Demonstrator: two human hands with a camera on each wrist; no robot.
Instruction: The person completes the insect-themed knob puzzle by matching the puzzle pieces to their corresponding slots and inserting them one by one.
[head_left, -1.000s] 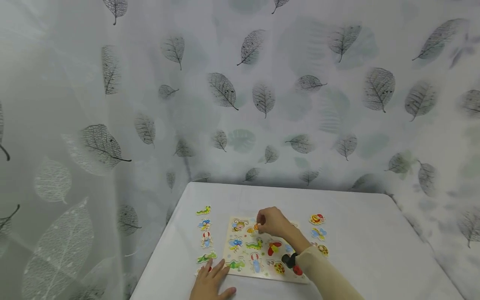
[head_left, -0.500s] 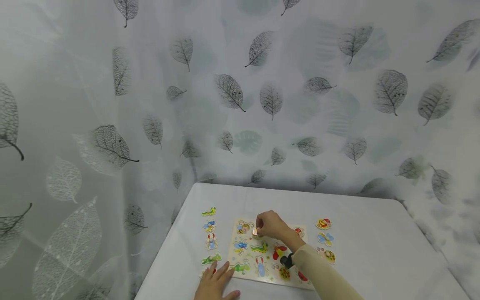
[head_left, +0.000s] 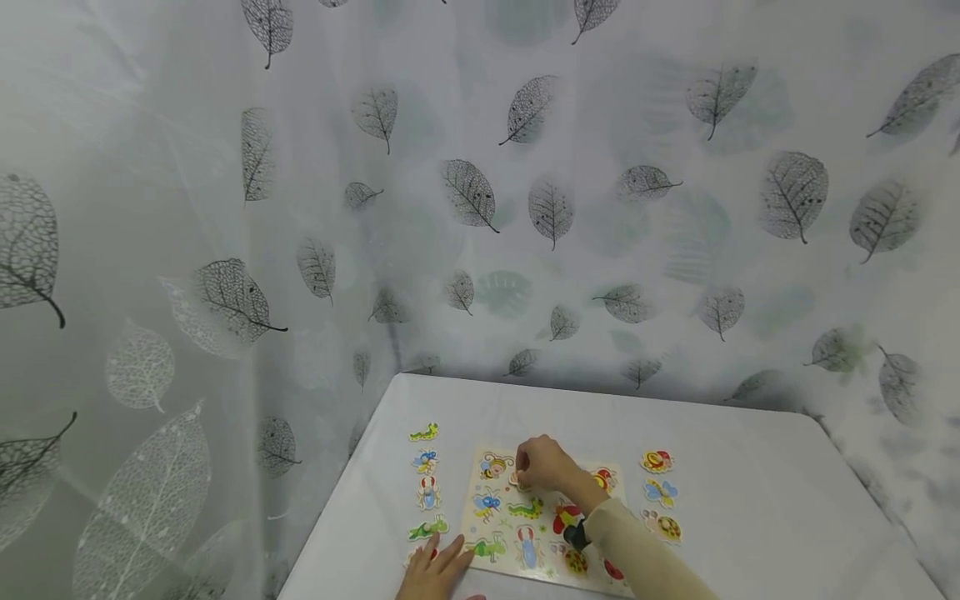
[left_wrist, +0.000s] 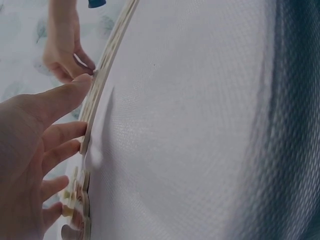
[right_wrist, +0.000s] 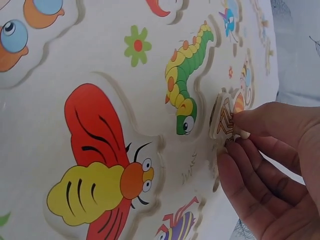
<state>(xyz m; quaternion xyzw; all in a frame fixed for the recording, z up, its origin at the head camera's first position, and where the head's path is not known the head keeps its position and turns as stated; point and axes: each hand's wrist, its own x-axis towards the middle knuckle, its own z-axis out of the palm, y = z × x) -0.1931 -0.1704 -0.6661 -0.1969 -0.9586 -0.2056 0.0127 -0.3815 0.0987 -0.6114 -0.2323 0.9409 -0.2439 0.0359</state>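
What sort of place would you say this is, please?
Perhaps a screened-off tabletop work area: leaf-patterned sheeting hangs behind a white table, on which an insect puzzle board lies.

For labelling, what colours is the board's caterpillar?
Green and yellow caterpillar, orange spots; clearest in right wrist view.

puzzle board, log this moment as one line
right hand: pinches puzzle piece at puzzle board | left hand: spread at board's near left corner | loose pieces: left and right of board
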